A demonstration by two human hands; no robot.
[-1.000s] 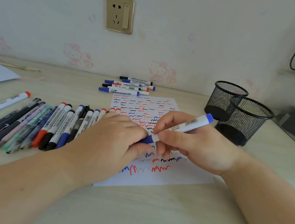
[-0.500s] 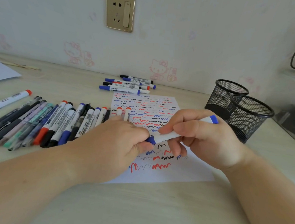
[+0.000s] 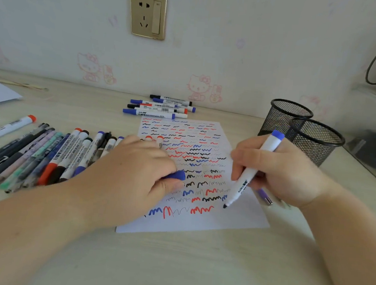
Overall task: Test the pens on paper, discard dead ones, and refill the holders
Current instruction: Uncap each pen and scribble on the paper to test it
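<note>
1. Left hand [image 3: 144, 175] now pinches the pulled-off blue cap [image 3: 176, 175]
2. Right hand [image 3: 277, 172] grips the uncapped marker [image 3: 254, 170], tip just above the paper [image 3: 232, 222]
3. Cap is off, so the scribble test looks next

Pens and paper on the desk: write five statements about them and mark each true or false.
1. The right hand holds an uncapped marker with its tip down by the paper. True.
2. The left hand is empty. False: it grips a blue cap.
3. The two mesh holders are full of pens. False: no pens show in them.
4. A small group of markers lies beyond the paper's far edge. True.
5. The paper is blank. False: red, blue and black squiggles cover it.
</note>
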